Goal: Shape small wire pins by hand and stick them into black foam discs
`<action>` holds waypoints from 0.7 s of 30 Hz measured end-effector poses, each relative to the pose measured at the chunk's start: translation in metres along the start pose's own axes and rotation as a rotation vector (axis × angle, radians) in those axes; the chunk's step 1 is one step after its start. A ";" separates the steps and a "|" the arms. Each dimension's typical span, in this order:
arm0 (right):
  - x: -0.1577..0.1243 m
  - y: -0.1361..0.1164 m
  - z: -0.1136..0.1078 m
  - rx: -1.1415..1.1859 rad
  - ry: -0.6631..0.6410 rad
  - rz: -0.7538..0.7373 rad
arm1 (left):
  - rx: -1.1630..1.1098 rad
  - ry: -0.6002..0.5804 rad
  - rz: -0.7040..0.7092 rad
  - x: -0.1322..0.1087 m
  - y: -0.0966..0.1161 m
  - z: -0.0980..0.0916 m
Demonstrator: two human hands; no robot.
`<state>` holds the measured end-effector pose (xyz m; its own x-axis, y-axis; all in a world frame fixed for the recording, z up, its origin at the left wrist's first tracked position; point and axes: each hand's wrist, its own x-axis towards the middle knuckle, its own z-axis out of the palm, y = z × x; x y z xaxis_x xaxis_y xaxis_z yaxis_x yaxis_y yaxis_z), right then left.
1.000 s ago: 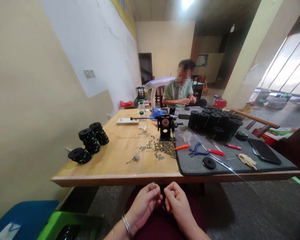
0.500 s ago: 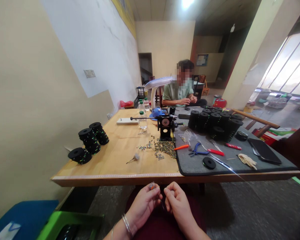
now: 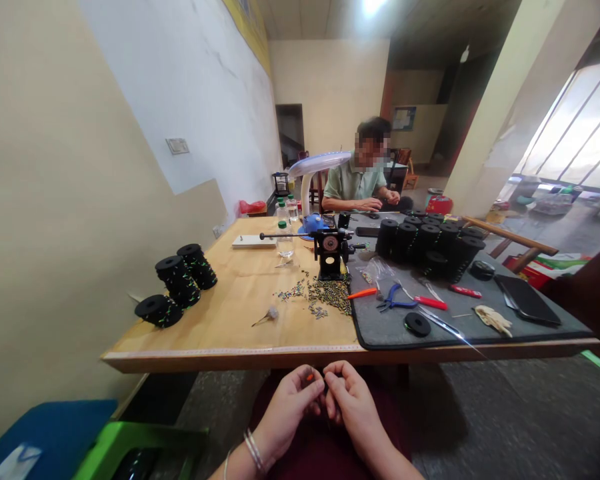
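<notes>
If the pinch slips, the orange bit (image 3: 310,377) held in the left hand (image 3: 291,408) could drop toward six o'clock; the right hand (image 3: 352,404) seems closed.

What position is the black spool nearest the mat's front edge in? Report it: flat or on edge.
Flat. The black spool lies on the grey mat, its round face and centre hole turned up.

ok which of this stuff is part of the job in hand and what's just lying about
Likely part of the job:
- small orange piece, in the left hand, right hand close by
- pile of tiny pieces, probably
- black spools, perhaps

Probably just lying about:
- pale glove
- bottles
- red bag
</notes>
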<state>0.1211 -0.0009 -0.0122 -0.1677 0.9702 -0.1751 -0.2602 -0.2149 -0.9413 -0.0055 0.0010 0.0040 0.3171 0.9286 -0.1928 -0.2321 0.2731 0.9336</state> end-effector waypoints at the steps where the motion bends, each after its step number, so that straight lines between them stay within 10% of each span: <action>1: 0.000 -0.001 0.000 -0.001 -0.007 0.000 | 0.033 -0.002 0.015 0.000 0.000 0.000; 21: 0.000 -0.011 -0.008 0.084 0.067 0.032 | 0.126 -0.010 0.001 -0.003 0.011 0.004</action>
<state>0.1313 0.0024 -0.0044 -0.1142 0.9674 -0.2259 -0.3348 -0.2516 -0.9081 -0.0051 0.0000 0.0162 0.3260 0.9262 -0.1896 -0.1150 0.2379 0.9645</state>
